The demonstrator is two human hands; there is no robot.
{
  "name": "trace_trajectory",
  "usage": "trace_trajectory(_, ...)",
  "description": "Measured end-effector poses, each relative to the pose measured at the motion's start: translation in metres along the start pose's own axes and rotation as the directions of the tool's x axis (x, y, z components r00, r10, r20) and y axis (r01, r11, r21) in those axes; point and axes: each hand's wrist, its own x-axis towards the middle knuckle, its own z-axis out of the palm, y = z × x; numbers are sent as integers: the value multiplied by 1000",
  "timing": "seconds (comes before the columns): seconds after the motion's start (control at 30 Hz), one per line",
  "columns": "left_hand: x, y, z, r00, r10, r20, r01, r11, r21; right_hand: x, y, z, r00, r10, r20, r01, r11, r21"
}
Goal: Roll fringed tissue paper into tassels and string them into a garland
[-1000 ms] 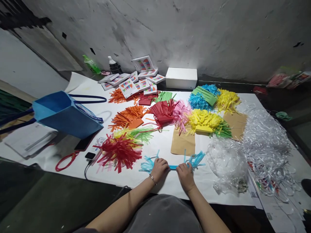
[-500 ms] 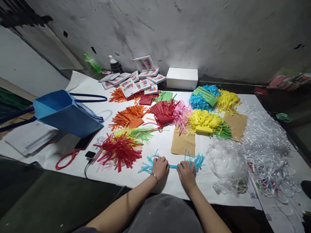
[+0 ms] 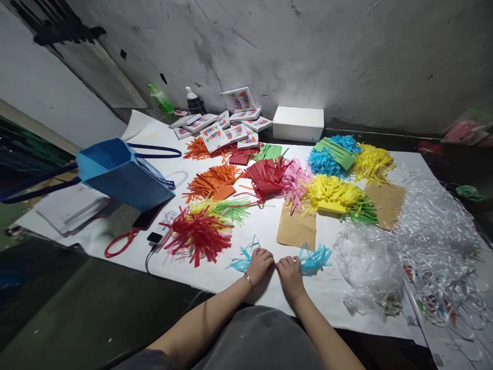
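Note:
A light-blue paper tassel [image 3: 316,260] lies across the near part of the white table, its fringed strips spreading out on both sides of my hands. My left hand [image 3: 261,265] has its fingers closed on the tassel's middle. Close beside it, nearly touching, my right hand [image 3: 289,272] grips the same twisted middle from the other side. Both hands cover the middle part, so little of it shows. Just beyond the hands is a brown paper sheet [image 3: 296,230]. To the left lies a heap of red fringed paper [image 3: 200,234].
Orange fringe [image 3: 213,182], dark red fringe [image 3: 266,177] and yellow fringe [image 3: 331,192] lie farther back. Clear plastic bags [image 3: 367,262] and a mass of white ribbon [image 3: 435,236] fill the right. A blue bag [image 3: 123,174] stands left; printed packs [image 3: 213,137] and a white box [image 3: 298,123] are behind.
My hands have come together along the tassel's middle, covering the blue band that showed between them. The whole view has shifted slightly, so the table's things appear farther right.

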Motion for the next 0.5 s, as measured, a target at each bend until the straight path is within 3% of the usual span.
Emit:
trace_trajectory(0.27, -8, 0, -8, 1000, -15, -15, 14, 999, -44, -24, 28, -8, 998, 50, -38, -49, 999, 10)
trace_trajectory(0.5, 3, 21, -14, 958, -286, -22, 287, 955, 69, -16, 18, -20, 977, 209, -43, -210, 978, -7)
